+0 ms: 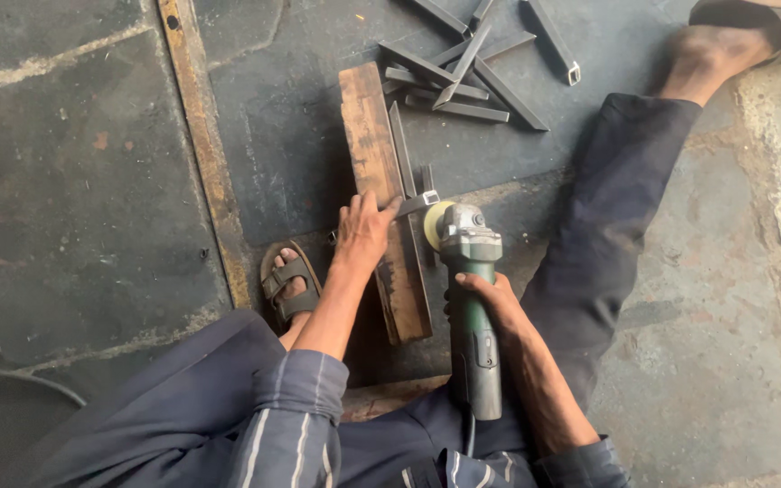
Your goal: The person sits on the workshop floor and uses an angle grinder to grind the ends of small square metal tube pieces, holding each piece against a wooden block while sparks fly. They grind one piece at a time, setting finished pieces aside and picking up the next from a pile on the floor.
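Grinding a metal piece at frame centre
Left hand (362, 233) fingers clamp a short steel tube (416, 203) on the wooden plank (381, 181); right hand (488, 303) fingers wrap the green angle grinder (472, 307).

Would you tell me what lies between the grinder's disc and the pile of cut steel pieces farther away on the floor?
In the head view, only bare dark floor separates the grinder's disc from the pile of cut steel pieces; nothing else lies there.
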Demonstrator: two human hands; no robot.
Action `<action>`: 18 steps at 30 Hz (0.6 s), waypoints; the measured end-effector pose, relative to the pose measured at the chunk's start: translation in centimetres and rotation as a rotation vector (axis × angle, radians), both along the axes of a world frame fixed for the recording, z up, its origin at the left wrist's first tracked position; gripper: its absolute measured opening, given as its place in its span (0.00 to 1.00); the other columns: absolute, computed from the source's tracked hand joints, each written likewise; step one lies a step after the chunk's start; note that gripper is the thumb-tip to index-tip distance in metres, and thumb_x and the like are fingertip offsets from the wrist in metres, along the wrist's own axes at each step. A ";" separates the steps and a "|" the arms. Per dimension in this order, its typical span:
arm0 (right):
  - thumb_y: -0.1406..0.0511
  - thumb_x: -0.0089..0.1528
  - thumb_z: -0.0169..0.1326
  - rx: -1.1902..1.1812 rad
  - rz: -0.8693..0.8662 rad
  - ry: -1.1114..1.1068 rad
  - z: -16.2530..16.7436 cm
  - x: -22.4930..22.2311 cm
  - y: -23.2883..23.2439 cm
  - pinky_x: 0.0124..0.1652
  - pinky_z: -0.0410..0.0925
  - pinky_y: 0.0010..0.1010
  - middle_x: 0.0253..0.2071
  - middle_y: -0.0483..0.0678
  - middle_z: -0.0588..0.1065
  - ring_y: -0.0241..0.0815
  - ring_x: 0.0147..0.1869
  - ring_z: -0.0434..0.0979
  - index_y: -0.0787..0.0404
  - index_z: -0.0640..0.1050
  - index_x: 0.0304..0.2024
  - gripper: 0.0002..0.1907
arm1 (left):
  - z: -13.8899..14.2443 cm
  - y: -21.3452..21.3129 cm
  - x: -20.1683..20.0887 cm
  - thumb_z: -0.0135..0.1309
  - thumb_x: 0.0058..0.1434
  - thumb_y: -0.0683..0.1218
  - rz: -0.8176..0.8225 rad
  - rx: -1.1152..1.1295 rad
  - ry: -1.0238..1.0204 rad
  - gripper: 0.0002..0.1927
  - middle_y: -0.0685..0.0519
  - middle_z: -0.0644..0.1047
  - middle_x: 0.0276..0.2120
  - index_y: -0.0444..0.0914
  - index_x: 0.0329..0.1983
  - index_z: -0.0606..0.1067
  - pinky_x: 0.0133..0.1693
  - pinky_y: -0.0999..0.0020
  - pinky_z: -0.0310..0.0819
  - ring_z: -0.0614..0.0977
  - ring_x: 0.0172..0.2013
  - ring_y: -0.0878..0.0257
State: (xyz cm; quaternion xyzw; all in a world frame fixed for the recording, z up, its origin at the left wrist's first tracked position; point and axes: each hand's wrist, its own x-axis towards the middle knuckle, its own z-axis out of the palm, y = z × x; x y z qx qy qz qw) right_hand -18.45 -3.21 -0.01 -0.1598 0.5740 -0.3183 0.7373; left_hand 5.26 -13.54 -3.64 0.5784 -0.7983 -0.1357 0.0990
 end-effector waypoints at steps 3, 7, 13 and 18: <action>0.57 0.55 0.58 0.003 -0.037 -0.004 -0.6 -0.7 0.5 0.31 0.76 0.41 0.33 0.59 0.78 0.51 0.32 0.82 0.71 0.74 0.46 0.25 | 0.2 -0.2 0.6 0.60 0.60 0.43 0.019 0.149 0.084 0.24 0.45 0.72 0.46 0.50 0.61 0.77 0.48 0.50 0.69 0.74 0.48 0.47; 0.57 0.56 0.59 -0.070 -0.057 0.022 -0.1 -0.9 0.4 0.31 0.76 0.40 0.33 0.58 0.78 0.50 0.32 0.82 0.72 0.75 0.45 0.25 | 0.3 -0.3 0.9 0.60 0.61 0.44 0.063 0.186 0.141 0.23 0.44 0.72 0.52 0.51 0.61 0.78 0.49 0.49 0.70 0.75 0.49 0.46; 0.58 0.55 0.59 -0.144 0.004 0.029 1.9 0.9 -0.4 0.33 0.75 0.37 0.33 0.55 0.78 0.47 0.33 0.81 0.68 0.74 0.46 0.24 | 0.3 -0.3 0.7 0.61 0.60 0.44 0.078 0.211 0.128 0.24 0.45 0.71 0.53 0.53 0.60 0.78 0.48 0.48 0.70 0.75 0.50 0.46; 0.57 0.55 0.59 -0.145 0.043 0.033 2.5 1.3 -0.9 0.33 0.75 0.37 0.34 0.55 0.78 0.47 0.33 0.81 0.68 0.74 0.46 0.24 | 0.1 -0.2 0.7 0.61 0.59 0.43 0.083 0.190 0.142 0.24 0.45 0.72 0.53 0.53 0.60 0.79 0.49 0.49 0.71 0.76 0.50 0.47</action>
